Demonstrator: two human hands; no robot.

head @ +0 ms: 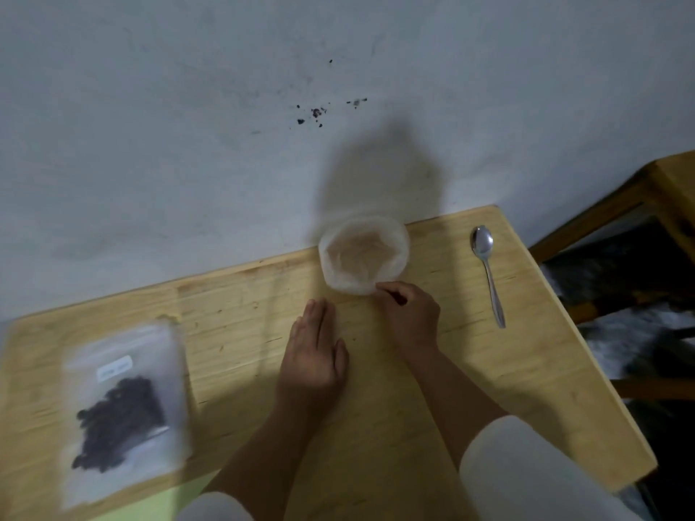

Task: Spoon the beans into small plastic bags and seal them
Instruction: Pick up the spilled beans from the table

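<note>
Sleeves in white frame both forearms at the near edge of the tabletop. Beyond them sits the small bag, stood open like a cup near the far edge by the wall, empty as far as I can see. Its film looks thin, limp and light, likely to collapse or skid if nudged, so the rim is the place to take hold. The right hand does this, its grip pinching the near rim. The left hand lies flat and released on the wood just beside it. The beans, dark and loose, lie in a larger clear bag well off to the left; they should pour easily yet scatter. The spoon, stiff metal, rests untouched to the right, best lifted by its handle.
</note>
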